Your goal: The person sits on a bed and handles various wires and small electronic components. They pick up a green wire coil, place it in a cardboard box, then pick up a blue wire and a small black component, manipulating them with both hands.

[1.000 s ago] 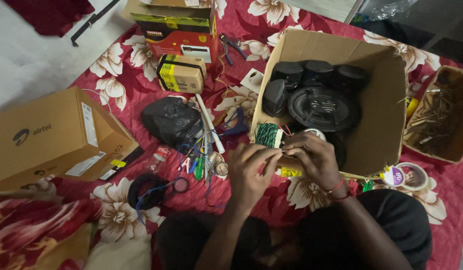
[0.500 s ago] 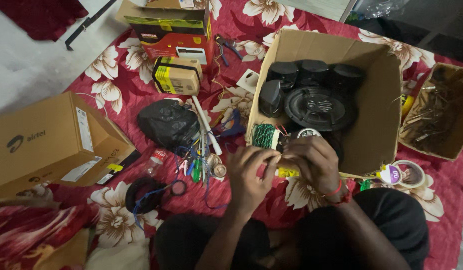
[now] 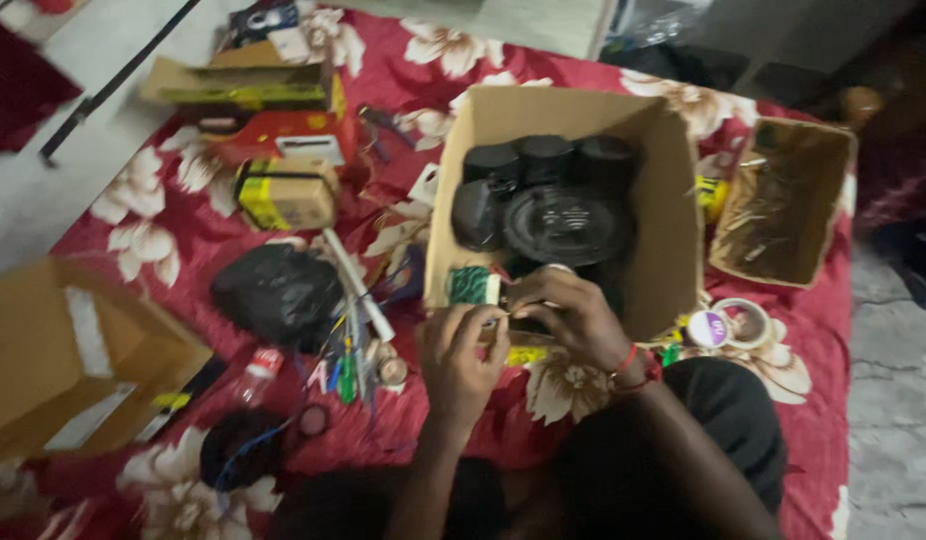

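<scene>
My left hand and my right hand meet over the near edge of an open cardboard box. Both pinch thin wires that lead from a small coil of green wire; the picture is blurred, so the exact piece between the fingers is unclear. A red thread band is on my right wrist. The box holds a round black speaker and several smaller black parts behind it.
On the red flowered cloth lie a black plastic bag, a white tube, loose tools, a yellow-taped box, a red carton, a big brown carton, tape rolls and a brown box of metal bits.
The view has swung right and blurred, so everything sits further left in the picture. My hands stay together at the box edge, still pinching the wires by the green coil.
</scene>
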